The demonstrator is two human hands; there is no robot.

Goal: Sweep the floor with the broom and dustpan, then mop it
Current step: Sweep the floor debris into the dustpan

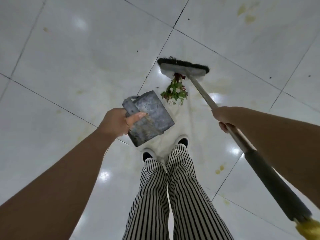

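Observation:
My left hand [117,122] grips the handle of a grey metal dustpan [152,116], held above the white tiled floor in front of my feet. My right hand [223,116] grips the grey handle of a broom [204,94]. The broom's head [183,67], with black bristles, rests on the floor just beyond a small pile of green and red leafy scraps [174,92]. The pile lies between the broom head and the dustpan's far edge.
Glossy white floor tiles [78,66] with dark grout lines spread all around. Yellowish stains mark the floor at the top right [247,13] and near my right leg [220,169]. Small dark specks [188,19] dot the tiles. My striped trousers and shoes [181,141] are below.

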